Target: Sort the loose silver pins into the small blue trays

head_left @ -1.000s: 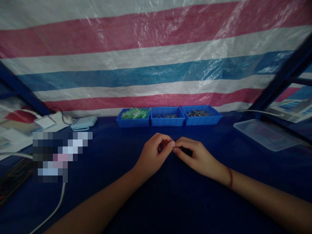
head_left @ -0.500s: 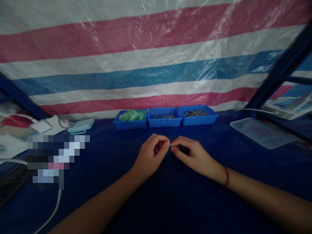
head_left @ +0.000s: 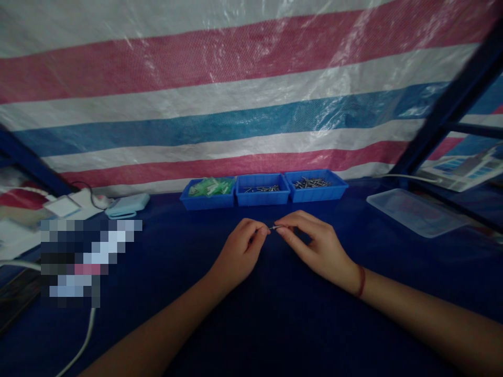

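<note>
Between my two hands is a thin, silvery metal pin (head_left: 274,227), about level, with a slightly wider spot along it; its exact kind is too small to make out. My left hand (head_left: 244,248) pinches its left end between thumb and forefinger. The right end sits in the pinch of my right hand (head_left: 314,243), whose wrist wears a dark red band. Both hands are above the dark blue table (head_left: 275,314), in front of a blue bin (head_left: 262,197) that holds several similar thin metal pieces.
Beside that bin stand a left bin (head_left: 208,202) with green-and-clear plastic packets and a right bin (head_left: 320,193) heaped with metal pieces. A clear plastic lid (head_left: 420,212) lies at right. At left are a light blue case (head_left: 128,205) and a white cable (head_left: 88,335). Behind hangs a striped sheet (head_left: 236,120).
My fingertips have moved slightly apart, so more of the metal pin shows between them. My right hand has risen a little and its fingers have straightened. The view has shifted slightly.
</note>
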